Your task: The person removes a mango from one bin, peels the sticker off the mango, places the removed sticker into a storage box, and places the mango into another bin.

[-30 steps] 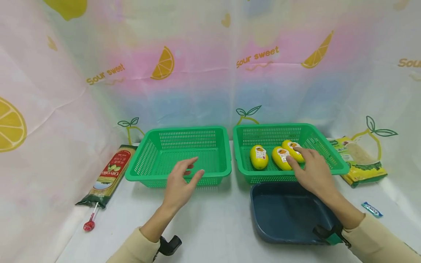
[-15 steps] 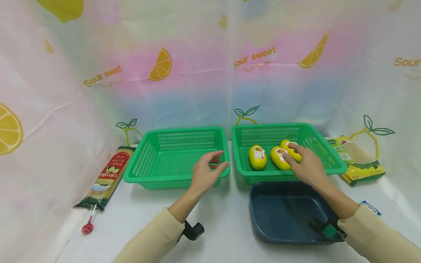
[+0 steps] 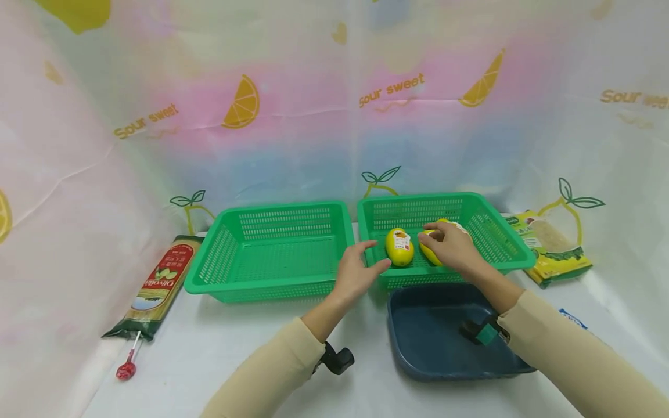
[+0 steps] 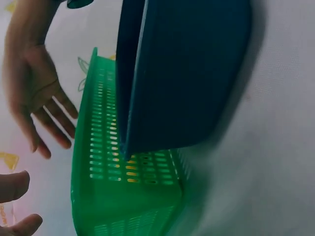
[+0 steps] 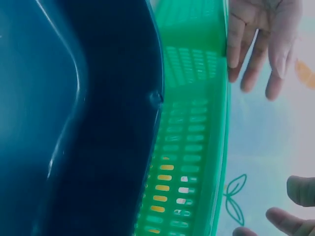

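Note:
Three yellow oval fruits with white labels lie in the right green basket point(image 3: 507, 241). The left fruit point(image 3: 399, 248) is in plain sight; the middle fruit point(image 3: 430, 253) and right fruit point(image 3: 444, 221) are partly hidden by my right hand point(image 3: 453, 247). That hand hovers over the middle fruit, and its fingers and thumb stand apart in the right wrist view. My left hand point(image 3: 358, 273), its thumb and fingers spread, is over the basket's near left corner, close to the left fruit. Yellow shows through the basket's slots in both wrist views.
A second green basket point(image 3: 272, 284) stands to the left. The dark blue tub point(image 3: 444, 348) sits in front of the right basket. A spaghetti packet point(image 3: 164, 278) and red lollipop point(image 3: 126, 370) lie left; a yellow food bag point(image 3: 554, 247) and small blue packet point(image 3: 572, 318) lie right.
My left hand has moved right, from the left basket to the right basket's near left corner. My right hand has shifted left over the middle fruit. The view has turned slightly.

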`<state>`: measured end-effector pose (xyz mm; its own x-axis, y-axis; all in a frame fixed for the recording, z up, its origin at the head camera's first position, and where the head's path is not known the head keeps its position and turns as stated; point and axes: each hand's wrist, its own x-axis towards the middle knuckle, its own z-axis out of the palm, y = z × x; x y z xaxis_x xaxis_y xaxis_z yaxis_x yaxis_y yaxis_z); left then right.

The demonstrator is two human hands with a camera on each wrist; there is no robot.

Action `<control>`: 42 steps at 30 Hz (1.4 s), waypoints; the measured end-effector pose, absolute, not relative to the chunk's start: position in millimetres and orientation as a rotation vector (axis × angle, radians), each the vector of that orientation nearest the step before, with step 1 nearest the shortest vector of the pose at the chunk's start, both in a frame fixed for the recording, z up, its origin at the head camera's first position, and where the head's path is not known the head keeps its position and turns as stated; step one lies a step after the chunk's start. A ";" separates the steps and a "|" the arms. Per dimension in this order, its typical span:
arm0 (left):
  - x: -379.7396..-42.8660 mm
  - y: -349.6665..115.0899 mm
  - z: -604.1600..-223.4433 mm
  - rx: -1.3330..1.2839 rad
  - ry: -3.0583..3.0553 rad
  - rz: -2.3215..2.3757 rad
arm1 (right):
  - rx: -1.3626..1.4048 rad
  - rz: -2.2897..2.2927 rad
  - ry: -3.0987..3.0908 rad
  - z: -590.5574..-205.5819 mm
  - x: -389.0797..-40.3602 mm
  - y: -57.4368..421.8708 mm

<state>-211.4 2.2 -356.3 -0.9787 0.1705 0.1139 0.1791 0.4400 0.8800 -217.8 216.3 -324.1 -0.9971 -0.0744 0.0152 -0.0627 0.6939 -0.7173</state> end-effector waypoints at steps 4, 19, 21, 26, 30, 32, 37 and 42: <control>-212.1 14.8 -360.5 -0.324 -2.699 -1.536 | -0.075 -1.204 2.837 -323.5 -225.3 215.3; -212.0 19.7 -370.9 -0.260 -2.677 -1.512 | -0.037 -1.350 2.572 -313.7 -245.6 221.0; -212.3 16.4 -370.6 -0.268 -2.672 -1.491 | -0.027 -1.339 2.575 -313.0 -247.1 220.9; -213.2 12.6 -372.1 -0.279 -2.686 -1.472 | -0.003 -1.324 2.571 -311.5 -252.1 220.0; -213.4 12.3 -372.9 -0.261 -2.687 -1.473 | -0.009 -1.332 2.568 -309.1 -260.4 218.8; -213.9 14.4 -373.5 -0.267 -2.689 -1.470 | -0.013 -1.323 2.577 -307.1 -264.8 220.8; -215.3 18.7 -376.6 -0.342 -2.695 -1.466 | -0.017 -1.301 2.594 -303.3 -278.8 223.0; -220.3 21.2 -385.6 -0.380 -2.704 -1.499 | -0.067 -1.319 2.564 -306.3 -296.4 224.3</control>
